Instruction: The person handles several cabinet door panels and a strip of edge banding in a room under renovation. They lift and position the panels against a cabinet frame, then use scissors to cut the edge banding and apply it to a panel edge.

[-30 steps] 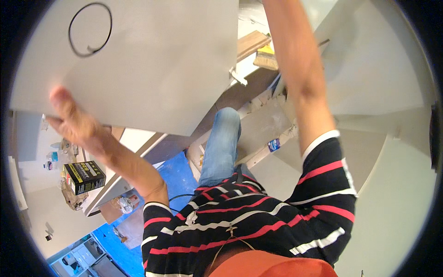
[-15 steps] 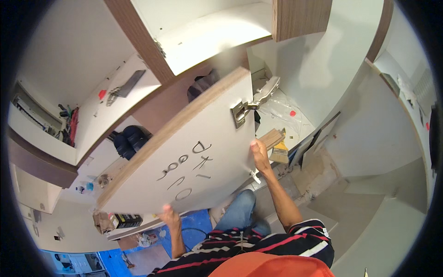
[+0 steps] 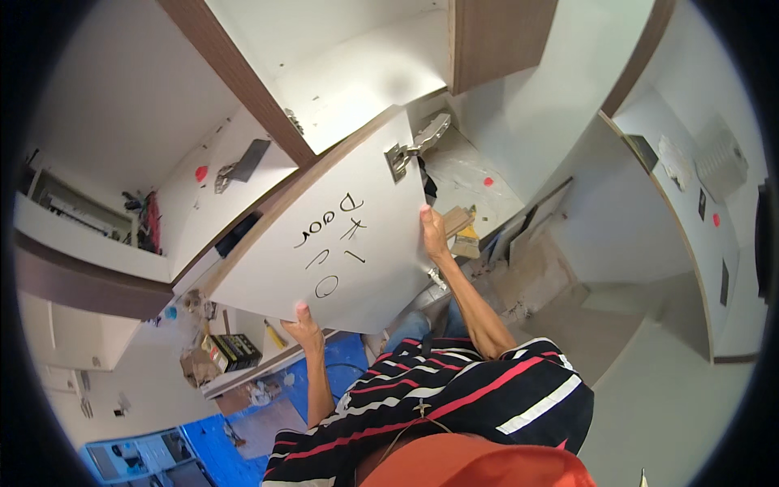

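Between my hands is a white cabinet door (image 3: 276, 264) with a wood-look edge and black handwriting on its face. My left hand (image 3: 303, 329) grips its near edge, thumb on the white face and fingers out of sight behind. My right hand (image 3: 435, 235) holds the right-hand edge in the same way. An unfolded metal hinge (image 3: 398, 161) is fixed near the far right corner, its arm sticking out past the edge. A second hinge (image 3: 437, 279) shows beside my right wrist. The door is tilted in front of the cabinet frame (image 3: 235, 73), its far edge close to the wood-look trim.
A yellow paintbrush (image 3: 466, 242) lies on the cabinet base right of the door. A dark-and-yellow box (image 3: 234, 352) and a yellow-handled tool (image 3: 275, 334) rest on a ledge at lower left. Blue sheeting (image 3: 215, 445) covers floor there. A grey metal plate (image 3: 250, 160) lies on the shelf.
The door has moved farther from my body, nearer the cabinet frame, with both hands still on it. Dark objects behind it are now mostly covered. My view has shifted somewhat.
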A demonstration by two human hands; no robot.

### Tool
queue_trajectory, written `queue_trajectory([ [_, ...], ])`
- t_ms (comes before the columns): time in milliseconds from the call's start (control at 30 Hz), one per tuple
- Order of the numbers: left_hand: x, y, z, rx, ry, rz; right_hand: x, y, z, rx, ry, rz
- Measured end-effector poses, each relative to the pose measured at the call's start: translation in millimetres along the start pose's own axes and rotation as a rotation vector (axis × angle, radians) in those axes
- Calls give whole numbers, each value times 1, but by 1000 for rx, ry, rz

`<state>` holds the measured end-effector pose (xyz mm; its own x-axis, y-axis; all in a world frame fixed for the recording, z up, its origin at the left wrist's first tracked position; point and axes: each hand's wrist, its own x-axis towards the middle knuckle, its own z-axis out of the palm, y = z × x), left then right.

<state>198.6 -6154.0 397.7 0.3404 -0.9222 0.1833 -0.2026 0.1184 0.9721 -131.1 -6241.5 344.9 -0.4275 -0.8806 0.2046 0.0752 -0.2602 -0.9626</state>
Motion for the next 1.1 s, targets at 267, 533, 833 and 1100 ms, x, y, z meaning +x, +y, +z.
queue_trajectory([
  [267, -22, 106, 42, -69, 119, 247, 37, -60, -7, 131, -136, 54],
  [533, -69, 128, 58, -75, 308, 246, 62, -79, -9, 125, -337, 21],
  [833, -93, 122, 65, -244, 518, 157, 59, -106, -3, 178, -467, 46],
  [1100, -91, 144, 60, -8, 520, 254, 57, -123, -7, 159, -476, 72],
])
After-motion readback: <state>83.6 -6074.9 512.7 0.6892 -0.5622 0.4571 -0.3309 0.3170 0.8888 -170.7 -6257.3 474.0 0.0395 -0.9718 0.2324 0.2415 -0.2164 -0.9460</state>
